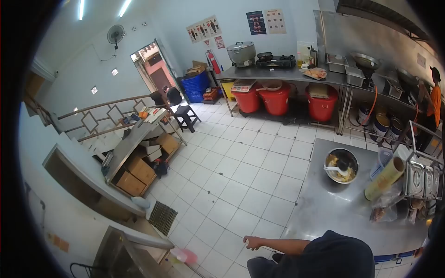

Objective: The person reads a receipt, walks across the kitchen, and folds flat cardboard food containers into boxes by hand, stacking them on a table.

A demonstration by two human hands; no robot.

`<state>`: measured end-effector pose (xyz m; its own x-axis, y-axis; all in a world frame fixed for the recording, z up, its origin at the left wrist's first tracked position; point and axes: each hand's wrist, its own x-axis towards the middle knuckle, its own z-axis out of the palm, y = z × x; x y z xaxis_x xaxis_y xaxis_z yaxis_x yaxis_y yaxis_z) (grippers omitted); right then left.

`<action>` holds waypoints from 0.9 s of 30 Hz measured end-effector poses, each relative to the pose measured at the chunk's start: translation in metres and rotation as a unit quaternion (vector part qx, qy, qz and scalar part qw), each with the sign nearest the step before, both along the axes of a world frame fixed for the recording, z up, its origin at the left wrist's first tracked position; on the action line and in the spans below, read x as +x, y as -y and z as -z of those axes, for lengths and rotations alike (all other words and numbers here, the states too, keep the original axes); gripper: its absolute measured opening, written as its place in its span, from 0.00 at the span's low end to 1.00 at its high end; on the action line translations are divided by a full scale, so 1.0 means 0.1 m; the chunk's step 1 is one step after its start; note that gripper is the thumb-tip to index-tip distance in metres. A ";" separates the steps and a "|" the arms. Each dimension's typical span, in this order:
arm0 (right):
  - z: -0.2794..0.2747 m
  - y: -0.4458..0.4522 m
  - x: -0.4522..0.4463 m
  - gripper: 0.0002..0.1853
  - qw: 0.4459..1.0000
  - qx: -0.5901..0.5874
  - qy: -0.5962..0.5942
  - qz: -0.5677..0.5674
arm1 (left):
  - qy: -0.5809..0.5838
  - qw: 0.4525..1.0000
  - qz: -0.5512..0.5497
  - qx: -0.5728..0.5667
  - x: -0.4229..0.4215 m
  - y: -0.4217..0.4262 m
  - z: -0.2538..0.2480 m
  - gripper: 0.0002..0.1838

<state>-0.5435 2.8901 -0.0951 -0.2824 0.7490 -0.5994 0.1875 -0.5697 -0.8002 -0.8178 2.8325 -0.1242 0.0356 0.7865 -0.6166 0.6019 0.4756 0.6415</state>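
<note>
My left hand is held out over the tiled floor, left of my dark shirt. Its fingers are curled in; whatever lies inside them, if anything, is hidden. I cannot make out my right hand. Beside my body stands a steel table, apart from my left hand. On it sits a metal bowl of yellowish food, with a white-handled utensil in it. A large roll of plastic wrap leans farther right, near a blue-white plastic basket and lidded steel containers.
Along the back, a steel counter carries a big pot and a gas stove. Red bins stand beneath it. A cluttered desk, a black stool and a striped mat are on the left. Someone sits near the doorway.
</note>
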 end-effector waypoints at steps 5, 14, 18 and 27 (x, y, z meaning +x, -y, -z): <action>0.84 -1.06 0.41 0.28 0.981 0.060 0.186 0.013 | 0.002 1.000 0.011 -0.008 -0.20 -1.56 0.08 0.19; 1.01 -1.41 1.57 0.21 0.922 -0.188 0.330 -0.078 | -0.009 1.000 0.019 -0.018 -0.71 -4.15 0.24 0.20; 1.59 -1.93 1.64 0.24 0.923 -0.297 0.241 0.051 | 0.411 0.910 -0.001 -0.061 -0.79 -5.66 0.53 0.20; 1.64 -5.95 2.25 0.36 0.915 -0.030 0.398 -0.058 | 0.061 0.993 0.025 -0.102 0.84 -7.88 0.25 0.22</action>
